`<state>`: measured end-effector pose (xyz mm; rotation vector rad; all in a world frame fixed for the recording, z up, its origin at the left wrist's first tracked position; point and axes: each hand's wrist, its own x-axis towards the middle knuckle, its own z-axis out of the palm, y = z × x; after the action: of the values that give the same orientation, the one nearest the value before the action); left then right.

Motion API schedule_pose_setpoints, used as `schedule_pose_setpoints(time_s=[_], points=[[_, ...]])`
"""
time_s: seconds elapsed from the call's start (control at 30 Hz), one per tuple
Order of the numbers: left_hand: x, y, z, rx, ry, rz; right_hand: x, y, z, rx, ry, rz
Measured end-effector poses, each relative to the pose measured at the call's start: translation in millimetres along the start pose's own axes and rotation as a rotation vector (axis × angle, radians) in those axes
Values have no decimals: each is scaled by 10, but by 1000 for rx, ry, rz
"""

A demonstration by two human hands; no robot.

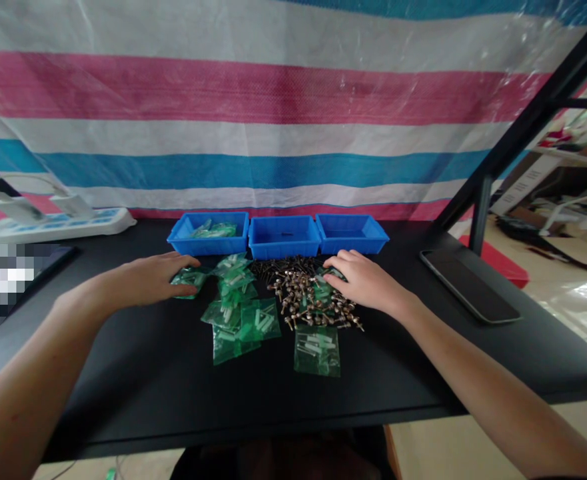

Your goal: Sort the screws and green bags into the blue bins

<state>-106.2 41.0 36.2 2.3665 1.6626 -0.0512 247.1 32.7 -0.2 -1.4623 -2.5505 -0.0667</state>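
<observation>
My left hand (156, 277) is closed around a small green plastic bag (193, 280) on the left of the black table. The fingers of my right hand (366, 279) are curled at the right side of a heap of brass-coloured metal fasteners (296, 293), with a green plastic bag (324, 288) pinched at thumb and forefinger. Between my hands lies a pile of green bags (233, 293) with white plugs and screws inside. One more green bag (317, 350) lies flat in front of the fasteners. Dark screws (293, 265) are heaped behind them.
Three blue trays stand at the back: the left tray (173, 237) holds green bags, the middle tray (286, 250) a small dark piece, and the right tray (356, 245). A phone (468, 287) lies right. A power strip (108, 222) sits far left, near a black metal frame-free striped sheet (253, 93).
</observation>
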Motion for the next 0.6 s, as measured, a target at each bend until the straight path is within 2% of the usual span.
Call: schedule_pose_setpoints(time_s=[0.6], points=[[26, -35, -69, -85, 25, -40, 6, -16, -5, -6, -4, 1]])
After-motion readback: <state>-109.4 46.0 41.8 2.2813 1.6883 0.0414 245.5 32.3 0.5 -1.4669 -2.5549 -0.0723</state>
